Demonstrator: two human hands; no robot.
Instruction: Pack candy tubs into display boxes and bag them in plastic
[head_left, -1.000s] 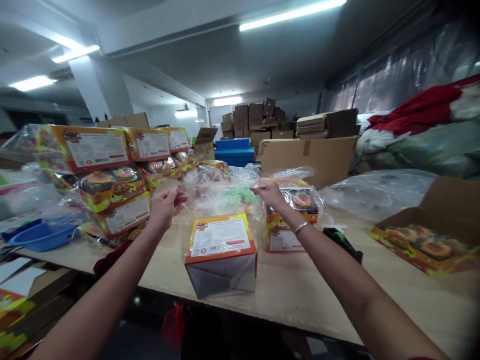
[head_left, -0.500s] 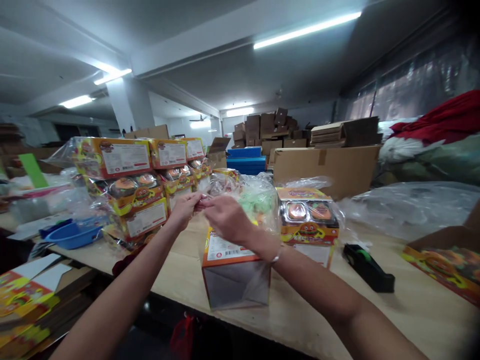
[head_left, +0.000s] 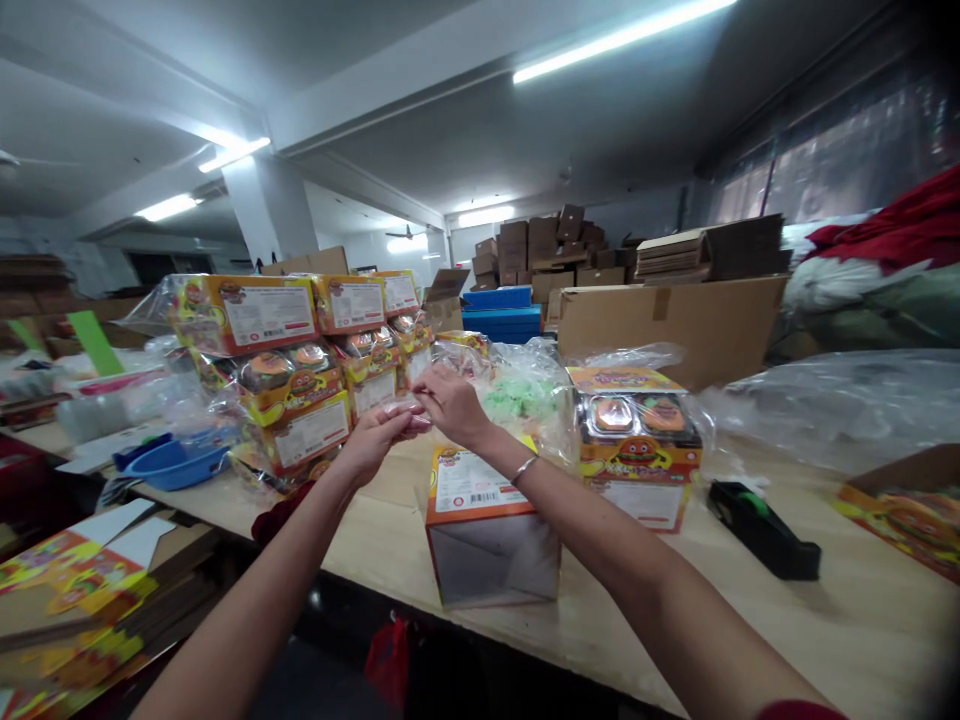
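Observation:
My left hand [head_left: 381, 438] is closed, its thumb and fingers pinching a thin, shiny piece of clear plastic [head_left: 409, 408]. Against it, my right hand [head_left: 452, 405] pinches at the same plastic with bent fingers; its exact edges are too small to make out. Below my right forearm stands a printed burger-picture box [head_left: 491, 565], its white barcode label on top and a plain pale side facing me. Behind the right wrist lies green stuff in clear film [head_left: 521, 398]. Right of that, another burger box [head_left: 637, 455] shows two burger-shaped items through its window.
Bagged burger boxes [head_left: 270, 315] are stacked at left beside a blue basin [head_left: 176, 465]. A black tape dispenser [head_left: 765, 530] lies at right, near an open printed tray [head_left: 900, 525]. Flat printed cartons [head_left: 82, 570] are piled lower left. A large cardboard carton [head_left: 667, 325] stands behind.
The view has shifted slightly, so the table's things sit farther right. My right hand has risen a little and turned over the left; the left hand now shows more open-palmed beneath the plastic.

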